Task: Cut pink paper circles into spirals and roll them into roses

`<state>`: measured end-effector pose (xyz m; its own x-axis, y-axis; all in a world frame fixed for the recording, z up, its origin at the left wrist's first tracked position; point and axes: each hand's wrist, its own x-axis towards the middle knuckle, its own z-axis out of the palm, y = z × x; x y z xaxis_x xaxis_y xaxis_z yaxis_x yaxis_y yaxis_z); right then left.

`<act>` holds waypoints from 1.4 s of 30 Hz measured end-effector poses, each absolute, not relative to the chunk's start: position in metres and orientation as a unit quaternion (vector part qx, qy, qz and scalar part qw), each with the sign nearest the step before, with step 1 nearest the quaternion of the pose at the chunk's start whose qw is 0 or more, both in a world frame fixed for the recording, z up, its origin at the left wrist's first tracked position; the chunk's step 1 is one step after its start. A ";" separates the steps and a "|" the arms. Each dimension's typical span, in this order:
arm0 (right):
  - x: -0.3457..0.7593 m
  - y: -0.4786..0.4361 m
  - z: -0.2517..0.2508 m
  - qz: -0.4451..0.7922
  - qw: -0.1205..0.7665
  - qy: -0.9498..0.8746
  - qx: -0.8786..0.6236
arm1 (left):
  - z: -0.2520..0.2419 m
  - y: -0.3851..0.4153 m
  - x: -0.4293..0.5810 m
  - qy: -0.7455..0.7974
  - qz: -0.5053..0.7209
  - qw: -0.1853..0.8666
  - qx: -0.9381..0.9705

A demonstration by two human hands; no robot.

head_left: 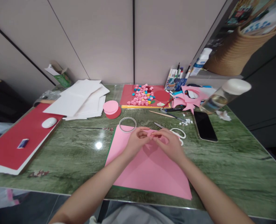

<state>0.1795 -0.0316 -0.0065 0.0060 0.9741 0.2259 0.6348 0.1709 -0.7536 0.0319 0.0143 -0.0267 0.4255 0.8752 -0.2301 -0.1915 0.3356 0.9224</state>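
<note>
My left hand [138, 141] and my right hand [170, 145] meet above a pink paper sheet [147, 171]. Between their fingertips is a small pink paper piece [151, 134], pinched from both sides; its exact shape is partly hidden by the fingers. A green edge shows under the pink sheet's left side. White-handled scissors [178, 132] lie just beyond my right hand, partly covered by it. A roll of tape [127, 124] rests at the sheet's upper left corner, near my left hand.
Behind are pink and red paper circles [111, 107], a red sheet [126, 96] with many small rolled paper pieces [142, 95], and pink paper scraps [187, 98]. A phone [205, 126] and a clear bottle [222, 96] stand right; white papers [74, 98] and a mouse [49, 122] left.
</note>
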 end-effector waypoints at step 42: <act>0.168 -0.032 -0.029 0.399 0.510 -0.480 -0.592 | -0.028 0.013 0.034 0.369 0.396 0.759 0.362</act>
